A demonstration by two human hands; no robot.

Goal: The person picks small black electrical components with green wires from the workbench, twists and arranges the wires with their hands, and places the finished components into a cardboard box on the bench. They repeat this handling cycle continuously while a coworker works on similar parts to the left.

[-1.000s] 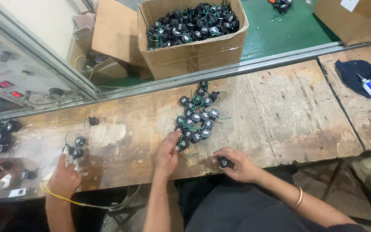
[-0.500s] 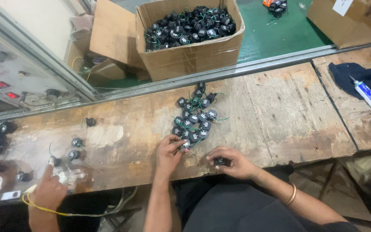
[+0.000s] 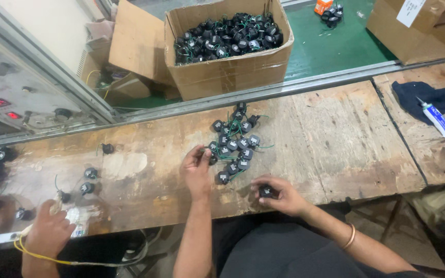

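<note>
Black coils (image 3: 235, 141) with green wires; brown cardboard box (image 3: 233, 72); worn tan workbench (image 3: 330, 139); dark blue cloth (image 3: 421, 95); green floor (image 3: 336, 49).

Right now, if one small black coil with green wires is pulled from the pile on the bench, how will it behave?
The black coil probably lifts lightly; the right hand holds a similar one in its fingertips. Its thin green wires look floppy and may snag neighbours in the pile, dragging them along.

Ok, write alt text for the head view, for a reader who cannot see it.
A person's left hand touches a cluster of small black coils with green wires on a worn wooden bench, while the right hand holds one coil. Behind sits a cardboard box of the same parts; a co-worker's hand works alongside.
</note>
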